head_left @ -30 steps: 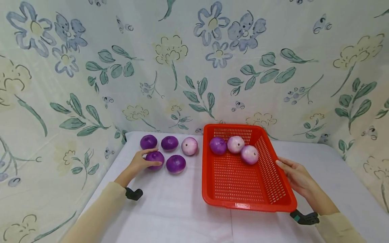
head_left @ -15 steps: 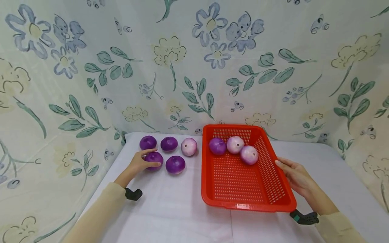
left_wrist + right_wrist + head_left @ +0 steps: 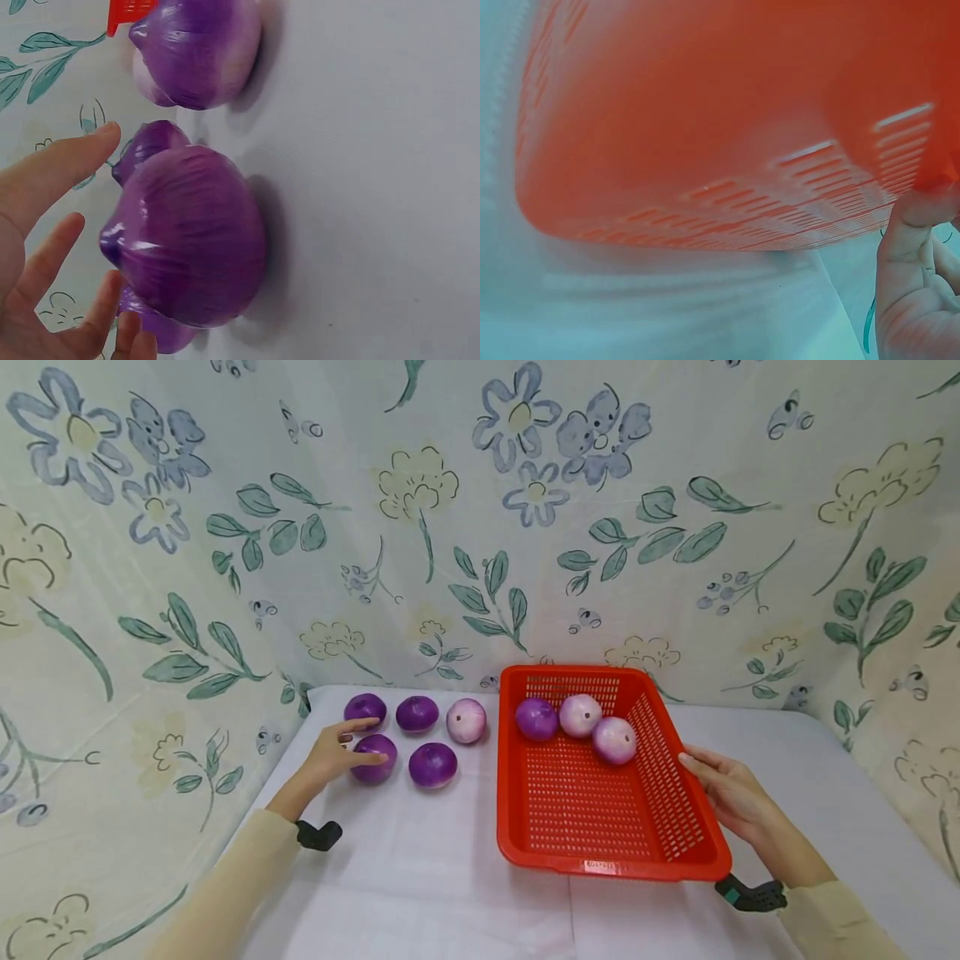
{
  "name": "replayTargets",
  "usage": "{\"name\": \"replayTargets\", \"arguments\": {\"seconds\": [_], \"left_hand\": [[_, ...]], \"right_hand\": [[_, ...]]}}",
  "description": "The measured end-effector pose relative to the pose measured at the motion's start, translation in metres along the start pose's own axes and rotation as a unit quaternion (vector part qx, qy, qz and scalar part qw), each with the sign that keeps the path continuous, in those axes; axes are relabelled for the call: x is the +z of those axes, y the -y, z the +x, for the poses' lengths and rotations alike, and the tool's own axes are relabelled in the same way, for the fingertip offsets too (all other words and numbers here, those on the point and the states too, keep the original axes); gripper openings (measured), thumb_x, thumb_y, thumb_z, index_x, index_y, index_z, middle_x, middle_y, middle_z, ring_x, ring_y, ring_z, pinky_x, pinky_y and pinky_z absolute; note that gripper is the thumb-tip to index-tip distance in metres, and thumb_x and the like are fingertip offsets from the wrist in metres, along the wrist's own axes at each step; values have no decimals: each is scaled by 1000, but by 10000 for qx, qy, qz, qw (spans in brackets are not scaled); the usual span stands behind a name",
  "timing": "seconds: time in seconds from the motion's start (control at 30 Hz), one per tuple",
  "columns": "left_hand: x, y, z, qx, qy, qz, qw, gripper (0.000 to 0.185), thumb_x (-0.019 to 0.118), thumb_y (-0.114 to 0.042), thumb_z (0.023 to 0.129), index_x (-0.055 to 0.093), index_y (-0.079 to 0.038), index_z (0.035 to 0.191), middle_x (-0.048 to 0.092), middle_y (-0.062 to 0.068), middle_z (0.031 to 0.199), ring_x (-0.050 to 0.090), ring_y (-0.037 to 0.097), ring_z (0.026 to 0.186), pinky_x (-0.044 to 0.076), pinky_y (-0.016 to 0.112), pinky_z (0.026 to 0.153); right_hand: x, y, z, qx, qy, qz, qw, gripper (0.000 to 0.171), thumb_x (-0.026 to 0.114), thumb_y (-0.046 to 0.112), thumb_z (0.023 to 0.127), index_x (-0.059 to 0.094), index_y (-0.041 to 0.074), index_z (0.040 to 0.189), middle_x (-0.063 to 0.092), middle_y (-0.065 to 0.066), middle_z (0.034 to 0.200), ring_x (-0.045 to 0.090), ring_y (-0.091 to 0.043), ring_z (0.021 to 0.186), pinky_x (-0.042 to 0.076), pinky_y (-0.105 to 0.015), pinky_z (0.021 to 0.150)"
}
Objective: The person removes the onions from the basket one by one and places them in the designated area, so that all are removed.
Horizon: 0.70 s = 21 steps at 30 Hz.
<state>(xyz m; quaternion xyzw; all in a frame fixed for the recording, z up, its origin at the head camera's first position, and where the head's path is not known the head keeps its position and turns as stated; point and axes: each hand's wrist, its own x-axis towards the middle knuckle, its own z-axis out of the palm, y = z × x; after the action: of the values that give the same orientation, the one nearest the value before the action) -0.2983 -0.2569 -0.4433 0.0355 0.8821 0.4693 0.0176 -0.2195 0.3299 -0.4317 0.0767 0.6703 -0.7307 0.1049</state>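
My left hand (image 3: 330,756) hovers over the near-left purple onion (image 3: 374,758). In the left wrist view its thumb and fingers spread around the crown of that onion (image 3: 191,236), without gripping it. Another purple onion (image 3: 432,766) lies just to its right. Behind them stand two more purple onions, one far left (image 3: 365,710) and one in the middle (image 3: 417,714), with a pale pinkish onion (image 3: 467,721) beside them. My right hand (image 3: 731,793) holds the right rim of a red plastic basket (image 3: 611,867), thumb on top; its other fingers are partly hidden.
Inside the basket, towards its back, lie a purple onion (image 3: 537,719) and two pale onions, one behind (image 3: 581,716) and one in front (image 3: 615,741). A white cloth (image 3: 420,868) covers the table. A floral curtain (image 3: 420,543) hangs behind and at the sides.
My left hand has loosened from the near-left onion and drawn slightly back to the left, its fingers wider apart. The right hand and the basket stay where they were.
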Motion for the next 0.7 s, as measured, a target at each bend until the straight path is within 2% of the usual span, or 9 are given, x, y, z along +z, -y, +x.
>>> {"name": "replayTargets", "arguments": {"seconds": [0.17, 0.33, 0.5, 0.7], "left_hand": [[-7, -20, -1, 169, -18, -92, 9998, 76, 88, -25, 77, 54, -8, 143, 42, 20, 152, 37, 47, 136, 32, 58, 111], [-8, -41, -1, 374, 29, -202, 9991, 76, 88, -26, 77, 54, -12, 144, 43, 15, 152, 38, 44, 137, 31, 55, 113], [-5, -65, 1, 574, 209, -279, 9977, 76, 88, -29, 78, 54, -18, 145, 48, 13, 149, 42, 41, 134, 35, 54, 111], [6, -104, 2, 859, 568, -594, 9929, 77, 88, -26, 77, 53, -19, 145, 49, 12, 148, 45, 38, 134, 36, 50, 111]], "right_hand": [[-1, -1, 0, -12, 2, -57, 10000, 78, 60, 28, 101, 15, -1, 157, 69, 13, 102, 68, -11, 91, 59, -33, 80], [-3, -1, 1, -38, 24, -83, 10000, 77, 59, 28, 102, 15, -1, 157, 69, 13, 103, 67, -11, 92, 59, -33, 80], [-4, 0, 1, -93, 51, -83, 9999, 76, 60, 28, 101, 18, -1, 157, 69, 13, 104, 67, -10, 93, 58, -32, 81], [-2, -1, 2, -92, 55, 59, 9999, 76, 60, 26, 101, 16, -3, 157, 69, 11, 104, 67, -11, 92, 59, -31, 80]]}}
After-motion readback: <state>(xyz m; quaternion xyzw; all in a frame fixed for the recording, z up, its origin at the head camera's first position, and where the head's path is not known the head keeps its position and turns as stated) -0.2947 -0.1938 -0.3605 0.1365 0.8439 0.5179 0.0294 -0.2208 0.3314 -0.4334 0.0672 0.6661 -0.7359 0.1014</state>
